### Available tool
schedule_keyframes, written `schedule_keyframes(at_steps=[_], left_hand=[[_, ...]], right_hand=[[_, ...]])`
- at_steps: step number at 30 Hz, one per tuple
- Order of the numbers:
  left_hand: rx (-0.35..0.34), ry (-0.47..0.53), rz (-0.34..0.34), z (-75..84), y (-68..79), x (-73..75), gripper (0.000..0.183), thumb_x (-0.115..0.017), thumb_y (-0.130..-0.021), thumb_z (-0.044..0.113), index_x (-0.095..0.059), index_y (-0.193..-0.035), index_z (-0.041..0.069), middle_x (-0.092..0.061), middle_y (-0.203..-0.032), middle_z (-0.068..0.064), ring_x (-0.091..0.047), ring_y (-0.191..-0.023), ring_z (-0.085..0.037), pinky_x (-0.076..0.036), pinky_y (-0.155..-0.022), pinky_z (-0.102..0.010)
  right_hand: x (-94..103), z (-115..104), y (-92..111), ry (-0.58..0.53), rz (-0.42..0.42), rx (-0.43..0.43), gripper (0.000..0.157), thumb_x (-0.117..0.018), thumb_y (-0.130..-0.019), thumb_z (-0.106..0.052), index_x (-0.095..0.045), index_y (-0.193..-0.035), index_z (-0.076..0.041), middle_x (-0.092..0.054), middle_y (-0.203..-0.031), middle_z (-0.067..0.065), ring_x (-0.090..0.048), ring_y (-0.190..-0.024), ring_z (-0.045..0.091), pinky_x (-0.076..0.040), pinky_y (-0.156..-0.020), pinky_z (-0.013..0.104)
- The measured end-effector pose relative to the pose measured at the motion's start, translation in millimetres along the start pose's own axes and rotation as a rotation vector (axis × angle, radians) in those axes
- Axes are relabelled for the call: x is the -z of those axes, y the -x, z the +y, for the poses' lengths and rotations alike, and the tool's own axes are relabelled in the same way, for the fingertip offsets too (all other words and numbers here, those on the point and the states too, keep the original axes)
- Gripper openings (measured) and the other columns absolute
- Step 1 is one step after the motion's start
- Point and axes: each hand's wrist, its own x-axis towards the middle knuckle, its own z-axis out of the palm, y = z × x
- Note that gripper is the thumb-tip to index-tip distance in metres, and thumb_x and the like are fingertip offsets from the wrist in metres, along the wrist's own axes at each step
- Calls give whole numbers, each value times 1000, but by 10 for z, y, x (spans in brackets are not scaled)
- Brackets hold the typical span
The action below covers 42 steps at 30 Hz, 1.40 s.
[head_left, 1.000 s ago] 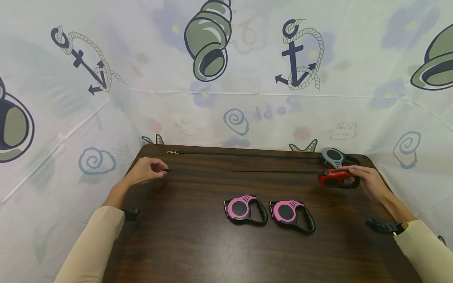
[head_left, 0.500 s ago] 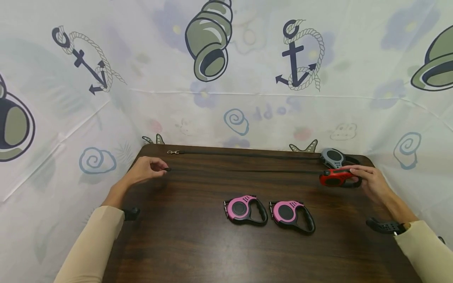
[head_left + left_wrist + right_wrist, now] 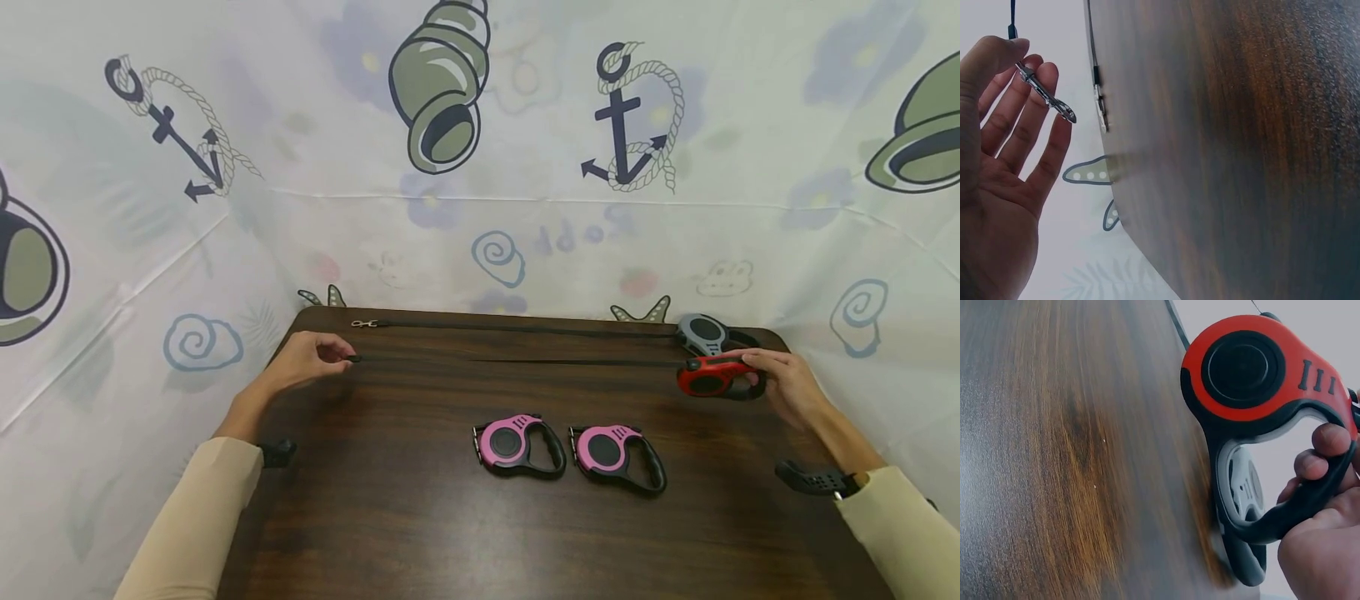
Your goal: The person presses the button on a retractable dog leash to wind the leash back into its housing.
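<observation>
My right hand [image 3: 783, 382] grips the black handle of a red retractable dog leash [image 3: 705, 379], its fingers curled through the loop in the right wrist view. A thin black cord [image 3: 570, 362] runs out leftward from the leash, drawn straight across the table. At the cord's far end my left hand [image 3: 311, 360] pinches the black strap just above a metal snap hook [image 3: 1044, 92], which hangs across the fingers in the left wrist view. Behind the red leash lies a grey retractable leash [image 3: 703, 335], its cord stretched along the back edge to another snap hook [image 3: 364, 323].
Two pink retractable leashes, a left one [image 3: 504, 443] and a right one [image 3: 604, 450], lie side by side mid-table. The brown wooden table [image 3: 420, 525] meets a patterned white cloth [image 3: 540, 150] at its back and sides.
Both hands stay nearly in place with the cord held out between them. The view shifts very slightly; the leashes on the table have not moved.
</observation>
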Motion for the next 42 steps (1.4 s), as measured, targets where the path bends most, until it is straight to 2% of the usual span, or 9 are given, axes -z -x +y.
schedule_keyframes(at_steps=[4, 7, 12, 17, 19, 24, 32, 40, 42], left_hand=[[6, -5, 3, 9, 2, 5, 15, -85, -84, -4, -80, -97, 2, -76, -85, -7, -66, -74, -10, -52, -67, -17], [13, -14, 3, 11, 11, 10, 15, -85, -85, -3, -80, -97, 2, -77, -86, -7, -66, -75, -11, -52, -68, -17], [19, -17, -2, 14, 22, 13, 15, -85, -85, -3, -80, -98, 2, -77, -87, -7, -66, -75, -10, -53, -68, -17], [5, -11, -15, 28, 13, 19, 15, -85, -85, -3, -80, -99, 2, -78, -88, -6, -67, -76, -11, -54, -69, -18], [-1, -20, -15, 41, 7, 21, 15, -85, -85, -2, -80, -99, 3, -78, -88, -6, -67, -75, -11, -54, -69, -18], [-8, -32, -12, 79, -9, 18, 15, -86, -86, -2, -81, -99, 4, -78, -87, -5, -66, -75, -10, -52, -68, -18], [-20, -37, -12, 155, -64, -30, 14, -86, -86, 1, -81, -97, 5, -79, -87, -3, -66, -74, -9, -53, -68, -19], [-15, -79, -22, 212, -136, -61, 14, -87, -87, 5, -81, -100, 6, -80, -90, -2, -69, -78, -13, -54, -71, -22], [-23, -82, -24, 221, -145, -73, 14, -87, -87, 5, -81, -100, 6, -80, -91, -3, -69, -80, -13, -54, -72, -22]], right_hand=[[21, 17, 18, 43, -10, -28, 27, -58, -107, -1, -81, -117, -12, -78, -97, -7, -40, -63, 15, -27, -50, 31], [26, 24, 31, 123, -7, -50, 30, -65, -103, 2, -81, -117, -19, -78, -93, -8, -27, -51, 17, -13, -47, 42], [8, 15, 34, 276, 9, -69, 31, -72, -99, -1, -78, -118, -25, -77, -98, -14, -40, -51, 9, -23, -49, 41], [-16, -8, 32, 391, 37, -95, 31, -76, -98, -9, -75, -114, -36, -71, -74, -10, -33, -44, 7, -28, -39, 37], [-25, -8, 25, 404, 44, -100, 30, -77, -98, -11, -74, -113, -37, -69, -70, -7, -29, -42, 8, -23, -39, 41], [-48, -12, 9, 427, 53, -77, 25, -79, -97, -12, -75, -117, -26, -75, -87, -10, -30, -46, 11, -23, -47, 43], [-90, -11, -5, 490, 65, -45, 29, -79, -97, -16, -73, -125, -12, -72, -92, -13, -36, -56, 19, -30, -55, 39], [-137, 22, -29, 427, 55, -34, 27, -79, -96, -10, -75, -121, -21, -75, -81, -9, -26, -44, 13, -22, -44, 43], [-149, 19, -34, 455, 58, -24, 28, -80, -96, -12, -75, -123, -17, -77, -84, -5, -33, -48, 13, -26, -46, 41]])
